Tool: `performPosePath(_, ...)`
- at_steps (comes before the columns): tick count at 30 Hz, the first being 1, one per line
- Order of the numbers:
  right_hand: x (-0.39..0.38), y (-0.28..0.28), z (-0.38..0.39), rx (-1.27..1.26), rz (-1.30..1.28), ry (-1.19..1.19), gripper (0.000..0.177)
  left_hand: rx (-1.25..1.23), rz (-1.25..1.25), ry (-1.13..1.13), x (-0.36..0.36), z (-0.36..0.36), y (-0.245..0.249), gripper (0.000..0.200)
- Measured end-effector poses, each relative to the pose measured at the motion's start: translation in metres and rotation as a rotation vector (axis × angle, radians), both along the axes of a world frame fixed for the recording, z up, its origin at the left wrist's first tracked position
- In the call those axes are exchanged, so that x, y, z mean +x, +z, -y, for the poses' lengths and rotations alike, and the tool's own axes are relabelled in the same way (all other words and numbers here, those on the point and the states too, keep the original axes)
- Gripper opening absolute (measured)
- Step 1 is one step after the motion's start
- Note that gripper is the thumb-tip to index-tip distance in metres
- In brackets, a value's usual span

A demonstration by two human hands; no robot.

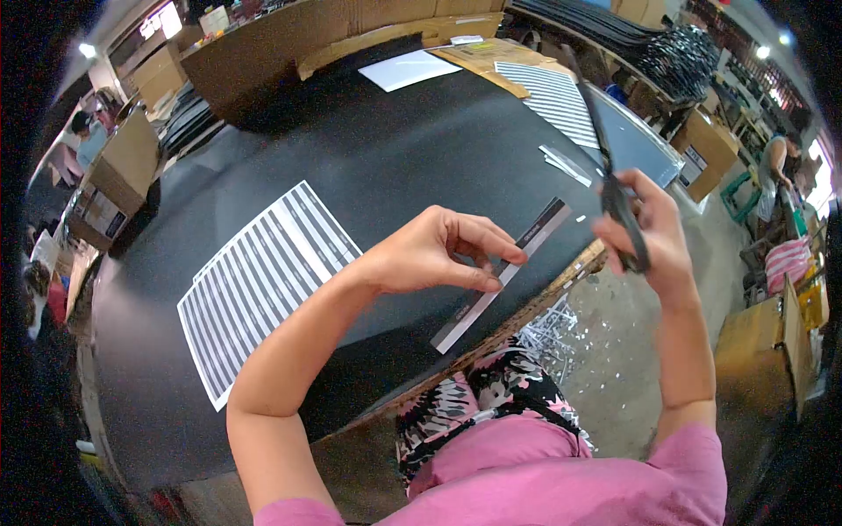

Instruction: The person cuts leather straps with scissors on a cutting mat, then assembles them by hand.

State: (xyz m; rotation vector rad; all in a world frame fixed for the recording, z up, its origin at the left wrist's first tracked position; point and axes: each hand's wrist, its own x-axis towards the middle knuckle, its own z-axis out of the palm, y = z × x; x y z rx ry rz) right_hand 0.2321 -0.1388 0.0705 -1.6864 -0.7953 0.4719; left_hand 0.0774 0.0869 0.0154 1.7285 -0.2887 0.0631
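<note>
My left hand (452, 250) pinches a long paper strip (478, 314), black along one side and white along the other, over the front edge of the black tabletop. In my right hand (653, 228) is a pair of scissors (621, 206), blades pointing up and away; the hand is slightly blurred. Left of my left forearm lie striped black-and-white sheets (263, 280), overlapping one another. Small cut paper pieces (566, 165) rest on the table beyond the strip, near the scissors.
White paper (410, 70), brown cardboard (487, 63) and another striped sheet (557, 98) lie at the far side. Paper scraps (553, 333) litter the floor below the table edge. Cardboard boxes (114, 188) stand at left. Another person (776, 171) is at far right, another (88, 140) at far left.
</note>
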Motion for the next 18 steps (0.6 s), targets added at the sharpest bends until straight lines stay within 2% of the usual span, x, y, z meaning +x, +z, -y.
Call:
performPosePath(4, -0.006, -0.011, 0.051, 0.002, -0.063, 0.419, 0.063, -0.096, -0.057, -0.016, 0.0, -0.009, -0.004, 0.036)
performPosePath(8, -0.031, -0.028, 0.085, -0.341, -0.328, 0.514, 0.062, -0.137, -0.135, -0.002, -0.001, -0.012, -0.004, 0.038)
performPosePath(11, -0.043, -0.032, 0.088, -0.473, -0.484, 0.519, 0.057, -0.097, -0.091, -0.005, 0.0, -0.012, -0.004, 0.038)
performPosePath(18, -0.045, -0.036, 0.065, -0.401, -0.522, 0.502, 0.047, -0.147, -0.17, -0.039, -0.003, -0.003, 0.002, 0.037)
